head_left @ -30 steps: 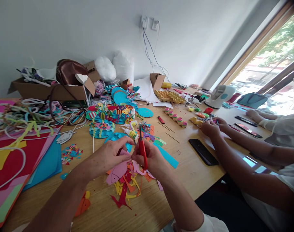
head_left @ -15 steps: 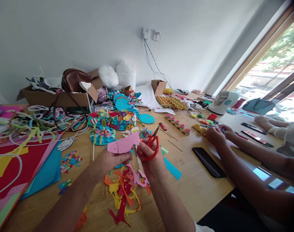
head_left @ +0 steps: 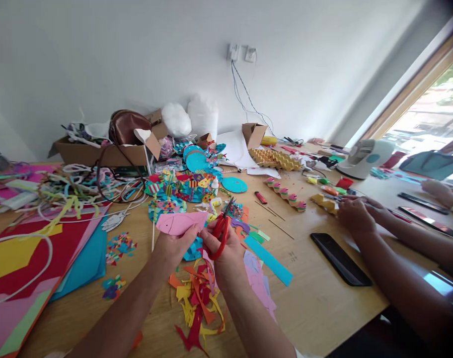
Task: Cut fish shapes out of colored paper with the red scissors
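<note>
My left hand [head_left: 177, 244] pinches a pink paper fish [head_left: 179, 223] that has a drawn eye and gill line. In my right hand [head_left: 223, 248] are red-handled scissors [head_left: 222, 232], their dark blades pointing up and away, just right of the paper. The fingertips of both hands come close together near the fish's right end. Below my hands lies a pile of red, orange and yellow paper scraps [head_left: 198, 303]. Pink and lilac paper [head_left: 258, 281] shows beside my right forearm, and a blue paper strip [head_left: 269, 259] lies further right.
Coloured sheets [head_left: 21, 258] and tangled pipe cleaners [head_left: 62, 191] cover the left side. Blue paper crafts [head_left: 196, 159] and a cardboard box [head_left: 100, 153] stand at the back. A black phone [head_left: 340, 258] lies to the right, near another person's hands [head_left: 356, 216]. Wooden sticks [head_left: 280, 228] lie mid-table.
The view has swung slightly left. The paper fish is turned differently in my left hand, and the scissors have moved a little away from it. Pink and lilac paper now shows by my right forearm.
</note>
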`<state>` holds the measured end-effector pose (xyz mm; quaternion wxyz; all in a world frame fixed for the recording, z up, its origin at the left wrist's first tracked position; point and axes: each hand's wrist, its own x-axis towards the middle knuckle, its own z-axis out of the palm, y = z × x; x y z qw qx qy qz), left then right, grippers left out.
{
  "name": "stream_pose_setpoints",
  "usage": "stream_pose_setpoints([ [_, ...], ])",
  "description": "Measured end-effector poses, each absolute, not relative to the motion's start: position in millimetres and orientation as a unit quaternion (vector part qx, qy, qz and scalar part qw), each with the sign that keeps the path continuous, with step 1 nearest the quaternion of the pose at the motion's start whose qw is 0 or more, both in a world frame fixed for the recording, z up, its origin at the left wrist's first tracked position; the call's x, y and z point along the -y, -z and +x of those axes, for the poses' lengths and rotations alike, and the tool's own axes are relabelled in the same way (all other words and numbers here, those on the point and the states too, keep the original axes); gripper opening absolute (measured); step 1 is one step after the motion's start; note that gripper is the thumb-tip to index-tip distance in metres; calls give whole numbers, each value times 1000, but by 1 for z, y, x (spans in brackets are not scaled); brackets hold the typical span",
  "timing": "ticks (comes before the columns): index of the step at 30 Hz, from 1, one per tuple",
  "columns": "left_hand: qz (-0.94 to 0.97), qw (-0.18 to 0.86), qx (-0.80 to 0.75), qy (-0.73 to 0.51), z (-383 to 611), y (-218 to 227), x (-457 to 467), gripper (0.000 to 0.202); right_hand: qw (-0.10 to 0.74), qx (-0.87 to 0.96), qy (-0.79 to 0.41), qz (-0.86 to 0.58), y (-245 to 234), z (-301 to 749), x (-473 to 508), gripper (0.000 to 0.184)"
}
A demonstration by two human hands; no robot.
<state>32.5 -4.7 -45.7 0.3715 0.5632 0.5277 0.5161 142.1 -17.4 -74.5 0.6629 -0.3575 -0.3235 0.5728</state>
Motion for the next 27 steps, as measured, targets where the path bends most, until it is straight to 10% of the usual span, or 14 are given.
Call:
stream_pose_setpoints([
  [27, 566, 353, -544, -509, 30, 32, 6, 21, 591, 465, -523, -401, 53, 152, 38, 25],
])
